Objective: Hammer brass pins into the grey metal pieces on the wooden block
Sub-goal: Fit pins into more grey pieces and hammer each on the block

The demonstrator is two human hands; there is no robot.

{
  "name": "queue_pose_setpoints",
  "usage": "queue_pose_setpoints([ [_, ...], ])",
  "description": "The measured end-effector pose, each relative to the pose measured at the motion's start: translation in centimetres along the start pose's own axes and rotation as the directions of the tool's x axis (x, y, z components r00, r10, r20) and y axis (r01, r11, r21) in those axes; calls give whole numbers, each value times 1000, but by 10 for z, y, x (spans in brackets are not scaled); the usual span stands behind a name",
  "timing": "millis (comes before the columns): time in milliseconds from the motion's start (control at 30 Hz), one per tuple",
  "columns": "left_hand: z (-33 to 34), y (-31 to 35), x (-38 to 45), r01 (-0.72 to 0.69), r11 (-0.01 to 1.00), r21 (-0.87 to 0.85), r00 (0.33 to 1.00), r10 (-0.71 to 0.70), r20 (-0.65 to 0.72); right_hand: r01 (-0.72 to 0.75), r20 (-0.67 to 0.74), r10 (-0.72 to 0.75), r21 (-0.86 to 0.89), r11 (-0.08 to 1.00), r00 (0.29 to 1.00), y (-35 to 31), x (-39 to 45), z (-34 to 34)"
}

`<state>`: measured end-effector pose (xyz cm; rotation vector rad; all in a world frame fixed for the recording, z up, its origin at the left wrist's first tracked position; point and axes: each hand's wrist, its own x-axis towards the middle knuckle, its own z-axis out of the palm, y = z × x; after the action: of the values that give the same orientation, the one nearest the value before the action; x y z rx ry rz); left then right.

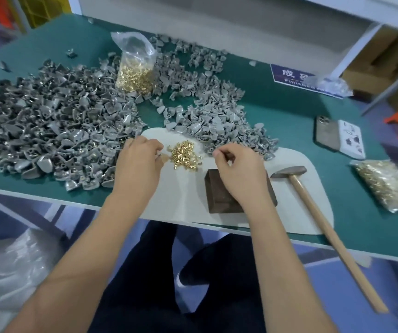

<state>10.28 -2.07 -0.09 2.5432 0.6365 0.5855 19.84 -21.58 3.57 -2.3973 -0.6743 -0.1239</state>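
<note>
Flanking the brass pins [184,155]: left hand [140,162], right hand [238,171]; both grips unclear.

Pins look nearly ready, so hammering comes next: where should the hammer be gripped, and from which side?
Probably the right hand should grip the hammer from above on its bare wooden handle's lower half, which overhangs the table edge toward the person; the head lies beside the wooden block.

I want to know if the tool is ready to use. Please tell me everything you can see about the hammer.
The hammer lies flat on the table, right of the dark wooden block, and no hand touches it. Its grey metal head, with one end tapered, rests on the pale mat. The long, light wooden handle runs toward the person and its end sticks out past the table edge.
</note>
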Motion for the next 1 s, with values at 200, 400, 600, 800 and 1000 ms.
queue_pose_setpoints([
  [200,-3,6,12,15,996,87,1000,-13,-16,-26,-23,29,98,995,999,2,-1,-2],
  [400,1,5,15,-20,972,234,999,10,42,-19,-26,23,145,989,999,4,-3,-2],
  [600,1,3,14,-19,990,143,998,11,58,11,-35,-4,189,982,999,5,-5,-3],
  [800,-1,2,5,-23,991,132,998,30,-48,29,-42,-20,227,973,999,6,-5,-4],
  [1000,-2,4,9,-1,917,398,999,-14,34,46,-45,-36,244,969,998,6,-5,-3],
])
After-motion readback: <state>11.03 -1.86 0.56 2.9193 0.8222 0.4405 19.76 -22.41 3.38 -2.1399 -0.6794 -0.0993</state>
